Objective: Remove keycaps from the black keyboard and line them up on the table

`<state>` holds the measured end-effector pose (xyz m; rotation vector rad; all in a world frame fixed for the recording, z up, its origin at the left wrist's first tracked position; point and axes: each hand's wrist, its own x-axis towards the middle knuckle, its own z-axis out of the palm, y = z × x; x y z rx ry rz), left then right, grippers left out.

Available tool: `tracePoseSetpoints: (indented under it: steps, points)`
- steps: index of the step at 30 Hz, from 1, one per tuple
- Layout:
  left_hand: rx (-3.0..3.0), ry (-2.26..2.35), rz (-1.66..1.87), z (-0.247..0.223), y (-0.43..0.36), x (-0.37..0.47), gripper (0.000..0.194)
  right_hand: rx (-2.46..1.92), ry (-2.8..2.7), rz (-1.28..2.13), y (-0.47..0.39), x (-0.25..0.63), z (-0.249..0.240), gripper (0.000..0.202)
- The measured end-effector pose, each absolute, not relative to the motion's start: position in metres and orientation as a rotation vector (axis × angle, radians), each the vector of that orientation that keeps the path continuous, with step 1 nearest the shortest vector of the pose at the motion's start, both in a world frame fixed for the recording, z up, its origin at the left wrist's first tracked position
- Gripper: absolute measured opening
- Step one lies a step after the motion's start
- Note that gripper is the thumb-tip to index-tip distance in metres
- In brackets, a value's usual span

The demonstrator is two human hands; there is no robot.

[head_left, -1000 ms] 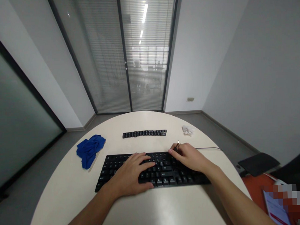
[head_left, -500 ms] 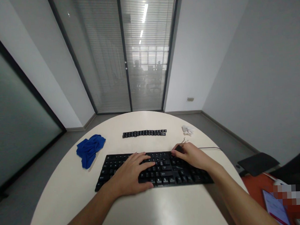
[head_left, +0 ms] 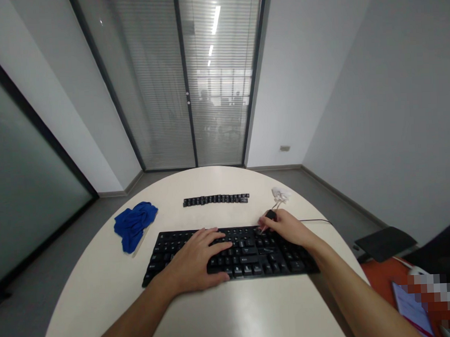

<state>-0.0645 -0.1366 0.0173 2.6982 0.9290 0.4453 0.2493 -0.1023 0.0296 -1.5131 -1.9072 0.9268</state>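
Note:
A black keyboard [head_left: 247,259] lies on the round table. My left hand [head_left: 197,256] rests over its left and middle keys, fingers spread and holding nothing. Above the upper right part of the keyboard, my right hand [head_left: 287,228] is closed on a small tool with a black handle and thin wire prongs, which looks like a keycap puller [head_left: 271,214]. Its wires stick out beyond the hand, away from me; part of the tool is hidden by the fingers. Loose black keycaps [head_left: 216,199] stand lined up in two rows behind the keyboard.
A crumpled blue cloth [head_left: 135,223] lies at the left of the table [head_left: 224,312]. White crumpled material [head_left: 281,194] sits at the back right. A cable [head_left: 315,220] runs off the right edge. An orange seat beside the table bears a tablet-like device [head_left: 412,304].
My right hand has lifted slightly and turned, tilting the tool so more of its black handle shows. My left hand stays in the same place on the keyboard.

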Motion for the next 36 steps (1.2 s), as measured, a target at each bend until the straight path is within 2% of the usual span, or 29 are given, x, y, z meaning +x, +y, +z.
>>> tracePoseSetpoints:
  steps: [5,9,13,19,27,36]
  points:
    - [2.696,0.955,0.530,0.015,-0.137,-0.064,0.049,-1.364,-1.776,1.009,-0.110,0.229,0.032,0.044]
    - [2.666,0.999,0.771,0.013,-0.137,-0.058,0.030,-1.232,-1.707,1.164,-0.125,0.194,0.033,0.043]
    - [2.652,1.049,0.952,0.013,-0.139,-0.049,0.020,-1.133,-1.631,1.290,-0.135,0.168,0.028,0.042]
    - [2.667,1.094,1.021,0.008,-0.140,-0.044,0.014,-1.102,-1.513,1.370,-0.139,0.157,0.022,0.043]
    - [2.566,1.056,1.106,0.004,-0.139,-0.044,0.011,-1.147,-1.524,1.298,-0.132,0.162,0.013,0.039]
    - [2.566,1.050,1.134,0.005,-0.137,-0.044,0.013,-1.149,-1.341,1.545,-0.131,0.160,0.017,0.052]
